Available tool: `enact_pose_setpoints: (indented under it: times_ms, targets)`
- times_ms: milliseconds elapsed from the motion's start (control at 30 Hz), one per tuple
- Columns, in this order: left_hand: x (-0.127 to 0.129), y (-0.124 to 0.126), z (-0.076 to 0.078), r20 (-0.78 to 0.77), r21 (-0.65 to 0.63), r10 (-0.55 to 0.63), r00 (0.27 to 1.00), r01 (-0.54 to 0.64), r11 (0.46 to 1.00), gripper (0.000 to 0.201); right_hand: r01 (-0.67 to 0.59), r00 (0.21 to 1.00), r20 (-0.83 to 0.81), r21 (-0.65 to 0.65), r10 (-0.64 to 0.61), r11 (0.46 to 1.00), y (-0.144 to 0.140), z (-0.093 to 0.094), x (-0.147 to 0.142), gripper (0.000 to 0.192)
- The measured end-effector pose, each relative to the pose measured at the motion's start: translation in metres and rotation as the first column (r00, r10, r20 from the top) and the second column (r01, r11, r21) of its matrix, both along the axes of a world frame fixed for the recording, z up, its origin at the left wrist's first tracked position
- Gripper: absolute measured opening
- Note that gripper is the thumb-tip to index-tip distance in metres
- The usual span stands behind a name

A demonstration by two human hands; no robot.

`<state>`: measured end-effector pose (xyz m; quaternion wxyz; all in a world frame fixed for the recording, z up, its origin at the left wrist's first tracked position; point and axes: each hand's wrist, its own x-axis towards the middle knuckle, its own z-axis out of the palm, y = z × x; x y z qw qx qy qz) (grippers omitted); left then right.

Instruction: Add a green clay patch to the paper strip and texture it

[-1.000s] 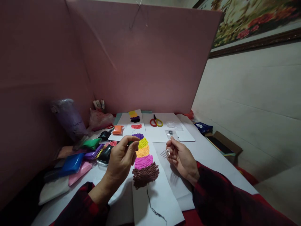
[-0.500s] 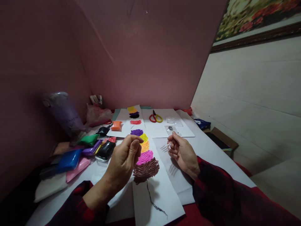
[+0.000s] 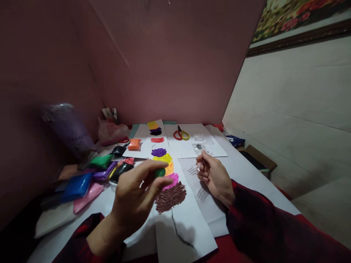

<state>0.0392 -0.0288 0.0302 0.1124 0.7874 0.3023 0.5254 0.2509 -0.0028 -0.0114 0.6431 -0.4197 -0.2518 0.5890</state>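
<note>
Holding a green lump point(image 3: 159, 172) between thumb and forefinger, whose tips stood apart around it, the left hand point(image 3: 134, 195) hung above a white strip of paper point(image 3: 199, 232). Across from it, the right hand point(image 3: 215, 179) had its fingers curled around a clear fork point(image 3: 193, 170), tines pointing toward the left hand; its handle was mostly hidden. Beneath and between the hands, textured patches ran up the strip: brown point(image 3: 170, 198) nearest, then pink, orange, yellow and purple. A dark wavy line point(image 3: 179, 236) trailed below the brown one. Farther out lay scissors point(image 3: 181, 134), an orange packet point(image 3: 134, 144) and, leftward, a blue packet point(image 3: 76, 187).
</note>
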Motion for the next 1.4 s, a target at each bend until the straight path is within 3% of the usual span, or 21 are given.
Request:
enact_pose_setpoints:
  times_ms: [133,267,400,533,633,800,900,1167,1267,1400]
  targets:
    - [0.0013,-0.0038,0.0048,-0.144,-0.004,-0.087,0.986,0.088,0.996,0.005,0.013,1.000,0.010,-0.002,-0.013,1.000,0.0004,0.0003,0.0002,0.031]
    - [0.0027,-0.0017,0.0008,-0.060,-0.077,-0.207,0.977,0.202,0.976,0.024,0.027,1.000,0.017,0.006,-0.027,1.000,0.0000,0.0010,-0.0003,0.029]
    - [0.0010,-0.0032,-0.0006,0.060,-0.141,-0.189,0.980,0.196,0.970,0.017,0.051,0.998,0.032,0.008,-0.051,0.999,-0.0005,0.0015,-0.0010,0.028]
    - [-0.0004,-0.0051,0.0019,0.014,-0.229,-0.203,0.979,0.201,0.953,0.004,0.056,0.998,0.030,0.000,-0.056,0.998,-0.0005,0.0015,-0.0011,0.028]
    - [0.0006,-0.0033,0.0007,0.026,-0.268,-0.245,0.969,0.243,0.932,0.023,0.053,0.998,0.030,0.004,-0.053,0.999,-0.0005,0.0014,-0.0009,0.027]
    - [-0.0003,-0.0018,0.0010,0.187,-0.227,-0.122,0.975,0.164,0.960,0.022,0.060,0.998,0.033,-0.001,-0.060,0.998,-0.0002,0.0021,-0.0009,0.027]
    - [-0.0019,-0.0031,0.0025,0.214,-0.208,-0.070,0.974,0.115,0.971,0.002,0.056,0.998,0.022,-0.003,-0.056,0.998,-0.0003,0.0022,-0.0008,0.027]
    - [0.0027,-0.0028,0.0029,0.339,-0.222,0.003,0.941,0.077,0.972,0.024,0.059,0.998,0.018,-0.002,-0.059,0.998,-0.0006,0.0010,-0.0008,0.031]
    - [0.0022,-0.0028,0.0033,0.321,-0.247,0.000,0.947,0.084,0.965,0.005,0.059,0.998,0.024,-0.003,-0.058,0.998,-0.0003,0.0010,-0.0008,0.031]
    - [0.0025,-0.0025,-0.0003,0.233,-0.250,-0.055,0.971,0.114,0.962,0.017,0.059,0.998,0.025,0.002,-0.059,0.998,-0.0004,0.0004,-0.0005,0.032]
